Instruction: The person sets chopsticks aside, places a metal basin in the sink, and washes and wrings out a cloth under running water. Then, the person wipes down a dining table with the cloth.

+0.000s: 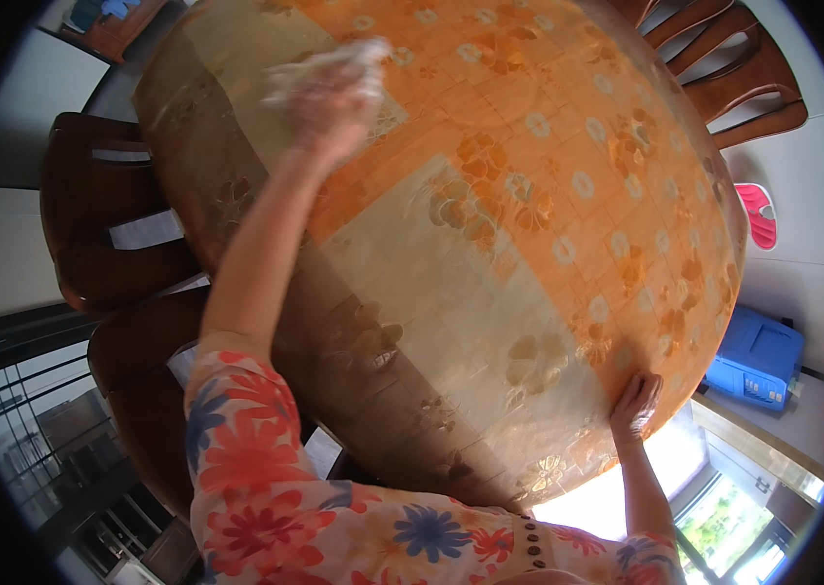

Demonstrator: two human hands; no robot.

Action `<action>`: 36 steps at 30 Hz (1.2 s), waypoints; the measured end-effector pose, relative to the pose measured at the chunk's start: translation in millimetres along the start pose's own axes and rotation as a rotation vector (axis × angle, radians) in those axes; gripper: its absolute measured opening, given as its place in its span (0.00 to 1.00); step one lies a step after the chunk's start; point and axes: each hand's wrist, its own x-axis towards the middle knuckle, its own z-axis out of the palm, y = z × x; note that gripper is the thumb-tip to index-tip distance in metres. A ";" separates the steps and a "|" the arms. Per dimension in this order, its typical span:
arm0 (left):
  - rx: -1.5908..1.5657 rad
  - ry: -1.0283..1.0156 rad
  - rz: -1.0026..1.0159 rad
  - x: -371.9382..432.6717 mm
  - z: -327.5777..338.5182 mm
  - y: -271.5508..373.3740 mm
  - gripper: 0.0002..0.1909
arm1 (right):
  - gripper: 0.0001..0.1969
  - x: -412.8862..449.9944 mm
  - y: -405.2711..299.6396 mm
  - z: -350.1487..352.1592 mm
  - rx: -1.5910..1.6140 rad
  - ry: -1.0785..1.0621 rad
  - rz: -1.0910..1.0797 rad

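My left hand (335, 110) is stretched out over the far left part of a large table and grips a whitish cloth (361, 62). Motion blurs both the hand and the cloth. Under them spreads a glossy tablecloth (448, 285) with orange and beige patches and a flower pattern. At the table's right edge my right hand (636, 408) rests on the tablecloth with nothing seen in it. Its fingers lie close together, with the thumb a little apart.
Dark wooden chairs (105, 212) stand close along the table's left side. Another wooden chair (741, 80) is at the far right. A pink slipper (756, 216) lies on the floor to the right, near a blue plastic box (756, 358). Bright window light (730, 512) enters at lower right.
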 end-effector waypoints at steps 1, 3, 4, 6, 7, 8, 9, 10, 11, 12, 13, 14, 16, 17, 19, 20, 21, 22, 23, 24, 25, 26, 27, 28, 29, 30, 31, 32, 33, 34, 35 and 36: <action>0.110 -0.032 0.195 -10.5 1.9 21.5 0.20 | 0.03 -0.5 -0.1 0.2 0.004 0.000 0.010; -0.057 -0.009 0.202 -14.2 1.8 36.0 0.19 | 0.03 -0.7 0.4 0.9 -0.001 0.013 0.008; -0.084 -0.026 0.240 -11.7 2.7 38.0 0.18 | 0.03 -0.1 0.8 1.3 -0.005 0.024 0.002; -0.108 -0.032 0.254 -0.8 1.3 32.8 0.18 | 0.03 0.7 0.8 1.7 -0.005 0.031 0.015; -0.102 -0.069 0.237 2.5 1.6 35.3 0.18 | 0.02 1.2 0.7 1.8 0.004 0.028 0.018; -0.063 -0.075 0.186 4.3 0.0 37.4 0.18 | 0.02 1.7 0.5 2.0 0.019 0.032 0.024; -0.039 -0.132 0.150 4.7 -1.8 42.8 0.19 | 0.02 2.2 0.1 1.9 0.045 0.035 0.030; -0.110 -0.072 0.100 -2.4 -3.2 52.6 0.18 | 0.02 2.7 -0.3 1.8 0.047 0.035 0.029; -0.122 -0.133 0.091 -11.3 -6.7 60.1 0.19 | 0.01 2.6 -0.9 1.6 0.047 0.051 0.008; -0.086 -0.164 0.119 -25.0 -10.0 68.2 0.19 | 0.01 2.9 -1.3 1.2 0.050 0.066 -0.015; -0.055 -0.186 0.176 -35.6 -13.0 72.8 0.19 | 0.01 2.5 -2.1 0.7 0.055 0.078 -0.033; -0.028 -0.256 0.147 -41.9 -14.4 76.8 0.20 | 0.01 3.2 -2.5 0.0 0.057 0.072 -0.024; -0.049 -0.162 0.172 -38.4 -14.5 76.0 0.19 | 0.01 3.3 -3.1 -0.7 0.052 0.051 0.000; -0.059 -0.117 0.186 -31.9 -12.9 74.5 0.19 | 0.01 2.6 -3.1 -0.9 0.048 0.062 -0.010; -0.087 -0.176 0.055 -8.6 -8.6 73.0 0.18 | 0.02 2.4 -2.2 -0.3 0.048 0.070 -0.005; -0.064 -0.205 -0.002 0.9 -7.4 75.6 0.18 | 0.02 2.3 -1.6 0.1 0.048 0.078 -0.007; -0.046 -0.257 -0.048 3.6 -8.8 80.7 0.18 | 0.02 2.3 -0.7 0.7 0.053 0.074 -0.009; -0.007 -0.243 -0.048 -1.0 -11.9 87.9 0.18 | 0.02 1.9 0.1 1.0 0.072 0.075 -0.010; -0.109 -0.308 -0.108 -9.0 -17.3 96.2 0.19 | 0.02 1.7 1.0 1.2 0.053 0.076 -0.020; -0.182 -0.384 -0.119 -25.5 -24.4 106.2 0.21 | 0.02 1.6 1.7 1.3 0.046 0.081 -0.025; -0.050 -0.405 -0.009 -47.8 -31.2 116.6 0.22 | 0.02 1.2 2.4 1.4 0.046 0.077 -0.020; -0.010 -0.310 0.132 -78.5 -37.2 127.5 0.22 | 0.02 1.5 3.0 1.2 0.065 0.088 -0.030; -0.046 -0.177 0.347 -103.2 -41.6 132.3 0.20 | 0.02 1.0 3.4 0.9 0.087 0.091 -0.028; -0.135 -0.211 0.364 -114.8 -40.7 133.2 0.18 | 0.02 1.2 4.0 0.9 0.104 0.081 -0.027; -0.130 -0.138 0.416 -115.7 -36.3 127.1 0.18 | 0.03 0.4 4.3 1.1 0.096 0.089 -0.022; -0.119 -0.130 0.454 -110.6 -30.0 115.8 0.19 | 0.03 -0.1 5.1 1.2 0.086 0.085 -0.024; -0.125 -0.100 0.504 -100.2 -21.8 100.1 0.19 | 0.03 -0.8 5.6 1.4 0.076 0.074 -0.015; -0.049 -0.052 0.445 -83.1 -12.6 79.5 0.20 | 0.03 -1.7 6.3 1.1 0.073 0.056 0.006; -0.106 -0.056 0.304 -59.7 -1.9 59.3 0.20 | 0.03 -1.8 6.9 1.6 0.067 0.057 0.013; 0.019 -0.071 0.220 -39.6 4.8 31.4 0.21 | 0.03 -2.7 7.6 1.4 0.060 0.050 0.024; 0.071 -0.087 0.076 -24.6 7.7 1.9 0.22 | 0.03 -2.8 8.3 2.0 0.065 0.037 0.033; 0.192 -0.130 -0.040 -12.7 6.6 -31.5 0.23 | 0.03 -4.0 8.9 1.7 0.063 0.039 0.034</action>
